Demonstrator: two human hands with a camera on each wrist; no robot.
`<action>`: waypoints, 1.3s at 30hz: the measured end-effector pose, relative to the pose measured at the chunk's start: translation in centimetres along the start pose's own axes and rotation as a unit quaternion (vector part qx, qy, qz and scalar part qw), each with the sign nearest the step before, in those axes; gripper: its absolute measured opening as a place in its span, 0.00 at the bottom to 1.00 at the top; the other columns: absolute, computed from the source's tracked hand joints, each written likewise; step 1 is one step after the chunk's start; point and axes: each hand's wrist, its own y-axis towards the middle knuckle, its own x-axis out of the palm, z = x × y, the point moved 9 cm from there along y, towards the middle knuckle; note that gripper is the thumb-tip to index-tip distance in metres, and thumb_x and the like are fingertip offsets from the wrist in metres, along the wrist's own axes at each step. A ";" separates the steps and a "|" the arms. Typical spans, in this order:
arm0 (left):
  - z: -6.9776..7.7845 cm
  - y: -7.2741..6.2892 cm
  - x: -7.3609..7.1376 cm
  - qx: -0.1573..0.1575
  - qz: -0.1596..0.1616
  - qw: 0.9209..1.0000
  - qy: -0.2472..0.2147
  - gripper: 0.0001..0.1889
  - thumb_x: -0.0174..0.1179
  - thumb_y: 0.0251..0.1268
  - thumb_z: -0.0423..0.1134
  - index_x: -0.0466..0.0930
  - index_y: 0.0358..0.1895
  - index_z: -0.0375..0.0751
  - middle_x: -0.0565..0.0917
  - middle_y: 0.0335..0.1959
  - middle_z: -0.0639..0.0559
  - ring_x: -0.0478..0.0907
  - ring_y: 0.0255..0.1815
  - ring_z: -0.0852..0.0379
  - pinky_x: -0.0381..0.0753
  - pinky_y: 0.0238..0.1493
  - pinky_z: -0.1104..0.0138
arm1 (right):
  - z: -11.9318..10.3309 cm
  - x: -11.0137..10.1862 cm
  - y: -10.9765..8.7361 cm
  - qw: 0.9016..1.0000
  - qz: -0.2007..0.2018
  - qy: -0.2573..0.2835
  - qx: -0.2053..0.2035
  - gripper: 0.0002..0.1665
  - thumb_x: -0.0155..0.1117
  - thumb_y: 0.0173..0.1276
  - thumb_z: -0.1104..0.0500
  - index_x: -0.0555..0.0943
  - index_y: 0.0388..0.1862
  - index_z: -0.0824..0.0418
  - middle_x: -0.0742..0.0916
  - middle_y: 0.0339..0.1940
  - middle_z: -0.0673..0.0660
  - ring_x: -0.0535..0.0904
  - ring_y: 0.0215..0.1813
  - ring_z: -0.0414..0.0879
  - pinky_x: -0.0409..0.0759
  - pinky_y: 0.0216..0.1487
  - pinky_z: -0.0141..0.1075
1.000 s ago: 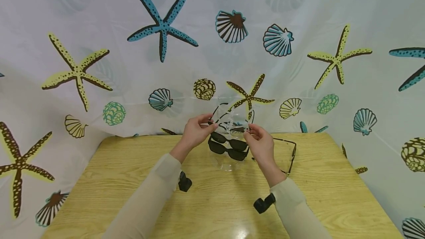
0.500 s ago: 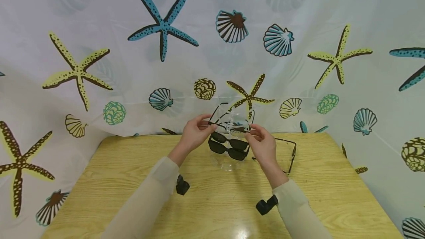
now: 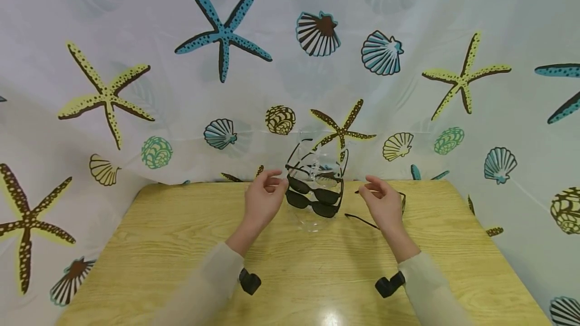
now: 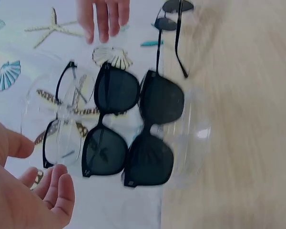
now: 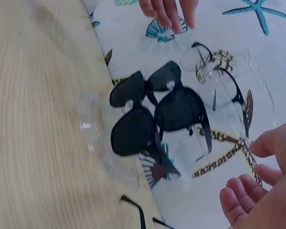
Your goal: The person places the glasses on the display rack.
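Note:
A clear plastic eyewear stand (image 3: pixel 311 226) bears three pairs, one above another. Clear-lens glasses (image 3: pixel 327 180) with a dark upper rim sit on top. Below them are black sunglasses (image 3: pixel 325 195) and, lowest, another pair of black sunglasses (image 3: pixel 323 210). My left hand (image 3: pixel 263 200) is just left of the stand, fingers loosely bent, holding nothing. To the right, apart from the stand, my right hand (image 3: pixel 384 208) also holds nothing, its fingers loosely bent. Behind it, partly hidden in the head view, a loose pair of dark-lensed glasses (image 4: pixel 167 24) lies on the table.
The wooden table (image 3: pixel 181 245) meets a white curtain (image 3: pixel 149 24) printed with starfish and shells, which hangs behind and at both sides. Small black devices (image 3: pixel 249 281) are worn at both wrists.
Both hands have let go of the top clear-lens glasses and moved apart, the right one farther to the right. The glasses stay on the stand.

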 end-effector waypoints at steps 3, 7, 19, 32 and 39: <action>0.0 -1.8 0.9 -0.001 0.007 1.000 -0.007 0.16 0.63 0.74 0.37 0.84 0.60 0.39 0.89 0.48 0.41 0.87 0.48 0.44 0.86 0.51 0.54 | 1.1 -1.2 0.3 1.000 0.001 -0.016 0.004 0.25 0.63 0.80 0.53 0.80 0.72 0.58 0.86 0.64 0.64 0.83 0.64 0.59 0.82 0.60 0.47; 0.1 -4.0 3.0 -0.005 -0.023 0.999 -0.024 0.13 0.63 0.74 0.36 0.85 0.58 0.39 0.89 0.44 0.43 0.86 0.45 0.48 0.85 0.48 0.58 | 2.4 -2.8 0.6 0.999 0.006 -0.044 0.003 0.25 0.62 0.81 0.52 0.80 0.71 0.59 0.85 0.65 0.64 0.83 0.65 0.59 0.82 0.59 0.45; -0.4 -9.1 11.7 -0.023 -0.164 0.983 -0.077 0.18 0.65 0.73 0.38 0.83 0.64 0.41 0.88 0.48 0.42 0.88 0.48 0.48 0.87 0.47 0.61 | 5.2 -6.1 2.5 0.994 0.018 -0.104 0.008 0.26 0.58 0.83 0.50 0.80 0.70 0.63 0.84 0.66 0.67 0.82 0.64 0.62 0.81 0.51 0.39; -1.4 -10.4 19.0 -0.087 -0.215 0.966 -0.118 0.24 0.68 0.71 0.40 0.80 0.68 0.42 0.87 0.53 0.41 0.88 0.52 0.46 0.88 0.46 0.58 | 7.7 -7.9 4.8 0.986 -0.011 -0.166 0.024 0.29 0.50 0.84 0.50 0.77 0.72 0.68 0.81 0.68 0.71 0.80 0.64 0.66 0.83 0.47 0.41; -1.0 -11.3 21.9 -0.132 -0.245 0.952 -0.127 0.29 0.67 0.73 0.42 0.75 0.75 0.49 0.83 0.63 0.38 0.84 0.61 0.41 0.86 0.56 0.48 | 9.3 -7.7 5.9 0.982 -0.041 -0.178 0.042 0.31 0.48 0.85 0.52 0.71 0.76 0.70 0.74 0.72 0.75 0.72 0.70 0.71 0.76 0.65 0.62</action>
